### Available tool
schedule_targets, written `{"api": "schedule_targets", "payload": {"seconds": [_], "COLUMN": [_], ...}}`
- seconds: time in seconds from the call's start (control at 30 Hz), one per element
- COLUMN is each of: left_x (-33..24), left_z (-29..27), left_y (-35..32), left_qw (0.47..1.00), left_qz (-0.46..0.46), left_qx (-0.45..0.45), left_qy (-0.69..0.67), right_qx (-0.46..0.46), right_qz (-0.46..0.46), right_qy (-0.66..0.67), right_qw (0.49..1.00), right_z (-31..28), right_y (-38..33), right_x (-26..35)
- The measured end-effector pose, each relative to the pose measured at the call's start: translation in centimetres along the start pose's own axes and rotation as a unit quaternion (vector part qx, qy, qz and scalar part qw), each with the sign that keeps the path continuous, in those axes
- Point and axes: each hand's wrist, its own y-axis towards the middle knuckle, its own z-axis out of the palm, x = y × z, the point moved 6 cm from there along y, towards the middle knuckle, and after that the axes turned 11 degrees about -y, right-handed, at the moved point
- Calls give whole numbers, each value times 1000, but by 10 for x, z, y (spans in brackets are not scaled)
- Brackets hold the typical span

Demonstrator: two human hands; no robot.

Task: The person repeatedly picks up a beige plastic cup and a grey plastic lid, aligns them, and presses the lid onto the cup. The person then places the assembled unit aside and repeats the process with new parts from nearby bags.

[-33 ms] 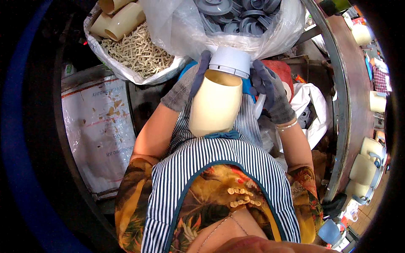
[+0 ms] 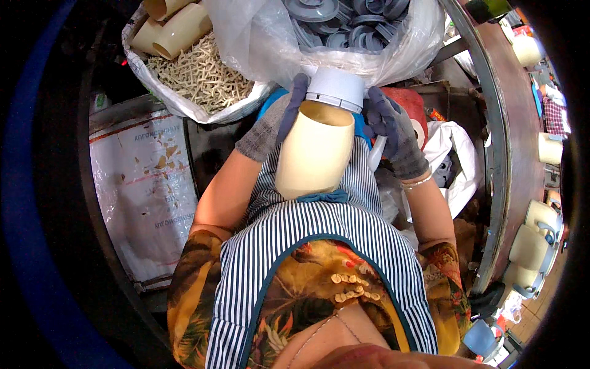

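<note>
A cream plastic jug body (image 2: 316, 150) leans in my lap, its open mouth facing away from me. A pale grey-blue plastic collar (image 2: 335, 89) sits tilted at the mouth, and part of the opening shows below its edge. My left hand (image 2: 287, 111), in a grey glove, closes on the collar's left side, its thumb side along the jug body. Gloved likewise, my right hand (image 2: 390, 126) has its fingers curled at the collar's right side. Below those fingers hangs a pale handle-like piece (image 2: 377, 154); whether it joins the collar is hidden.
Ahead, a clear plastic bag (image 2: 258, 43) holds grey round parts (image 2: 335, 21). Left of it, a white sack (image 2: 147, 83) contains beige strips (image 2: 203, 77) and cream shells (image 2: 181, 34). A wrapped white package (image 2: 141, 197) lies left. A bench (image 2: 516, 123) runs along the right.
</note>
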Motion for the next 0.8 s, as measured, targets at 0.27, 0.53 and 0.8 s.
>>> {"api": "schedule_targets", "payload": {"seconds": [0.27,0.53,0.8], "left_x": [0,9,3], "left_z": [2,3,-2], "left_y": [3,12,13], "left_qw": [999,995,992], "left_qz": [10,14,55], "left_qx": [31,59,74], "left_qy": [-6,-82,91], "right_qx": [15,1,-17], "right_qz": [31,63,30], "right_qy": [73,70,43], "right_qw": [997,996,998], "right_z": [-4,-6,-4], "right_y": [22,20,19], "right_x": [-29,-28,-20]}}
